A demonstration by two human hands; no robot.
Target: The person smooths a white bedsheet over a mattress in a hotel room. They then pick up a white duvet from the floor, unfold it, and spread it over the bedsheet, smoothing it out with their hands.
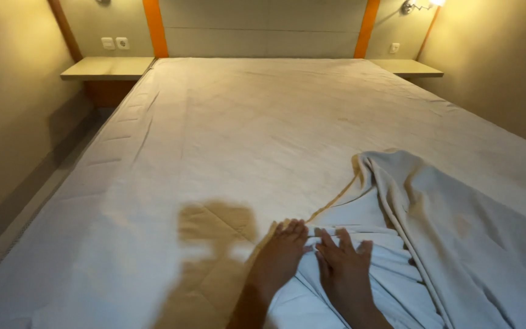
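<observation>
In the head view, at the lower middle of the frame, we have both hands down on a bunched white sheet that lies heaped over the lower right part of the mattress. Our left hand lies flat with its fingers stretched and together, pressing on the sheet's folded edge where it meets the bare mattress; it grasps nothing. Our right hand rests just beside it, fingers spread and released on the folds. We judge that we are at the spreading stage: the sheet is gathered, not laid out, and most of the bed is uncovered. The next move calls for a firm pinch on an edge and a long pull toward the upper left.

The mattress is quilted, pale and fills the middle of the frame. A shelf sits at upper left, another shelf at upper right under a lit wall lamp. Orange strips flank the headboard panel.
</observation>
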